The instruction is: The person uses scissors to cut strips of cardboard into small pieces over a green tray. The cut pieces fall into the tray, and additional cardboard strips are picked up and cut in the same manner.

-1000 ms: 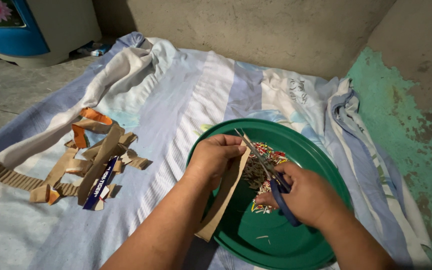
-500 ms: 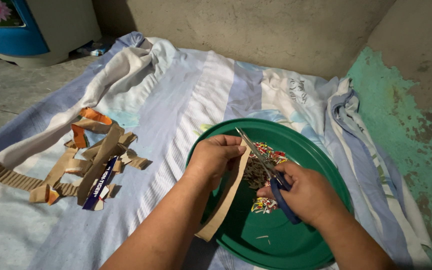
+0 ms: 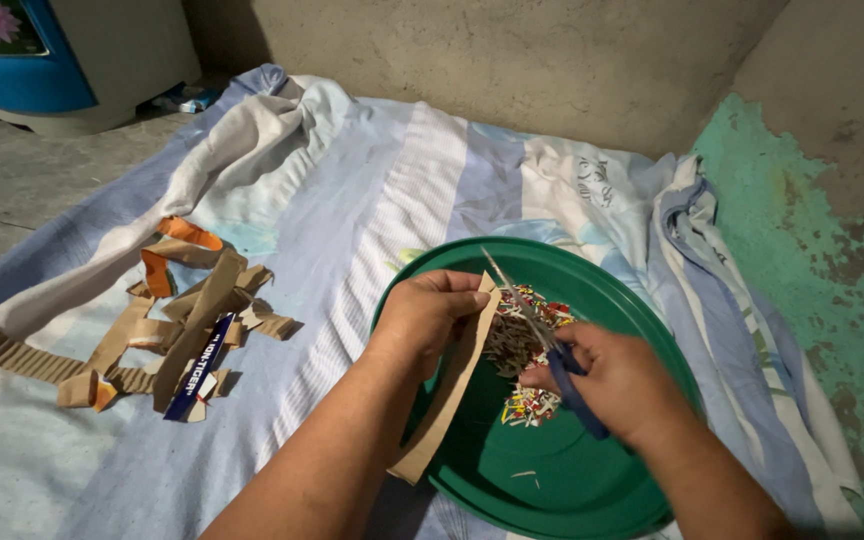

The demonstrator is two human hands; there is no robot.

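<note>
Left hand [image 3: 422, 315] pinches the cardboard strip [image 3: 449, 385] at its top end, over the green basin's [image 3: 642, 330] 9 o'clock rim. Right hand [image 3: 617, 385] grips scissors [image 3: 542, 335]. The strip looks light, stiff and bendable; best held near the cut.

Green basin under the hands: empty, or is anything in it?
Not empty. The green basin holds a small heap of colourful cuttings under the scissors; most of its bottom is bare.

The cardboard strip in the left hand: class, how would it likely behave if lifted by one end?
The cardboard strip hangs nearly straight from the left hand, so probably fairly stiff. It looks thin, so likely light. Strips in the pile are bent, so it probably creases easily.
</note>
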